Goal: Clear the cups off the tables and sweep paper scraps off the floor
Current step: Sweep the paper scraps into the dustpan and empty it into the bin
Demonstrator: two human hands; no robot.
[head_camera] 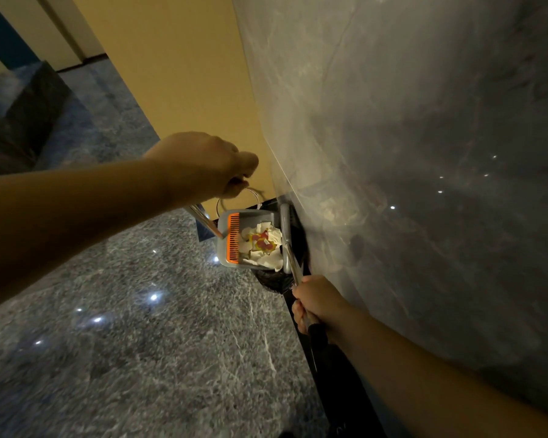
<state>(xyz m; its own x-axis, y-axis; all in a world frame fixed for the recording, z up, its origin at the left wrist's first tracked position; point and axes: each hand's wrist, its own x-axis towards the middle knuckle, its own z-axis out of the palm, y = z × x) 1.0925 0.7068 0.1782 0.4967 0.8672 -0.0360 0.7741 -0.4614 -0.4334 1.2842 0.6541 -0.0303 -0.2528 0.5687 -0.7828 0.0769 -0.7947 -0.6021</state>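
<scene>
Marble wall runs along the right arm's outer side, grey stone floor under the left arm. Black-lined bin sits against the wall base, just ahead of the right hand. Grey dustpan with orange comb teeth hangs between the hands, over the bin, holding the paper scraps. Left hand fist clamped on the dustpan's metal handle, above the pan. Right hand wrapped round the broom handle, broom head down beside the pan
</scene>
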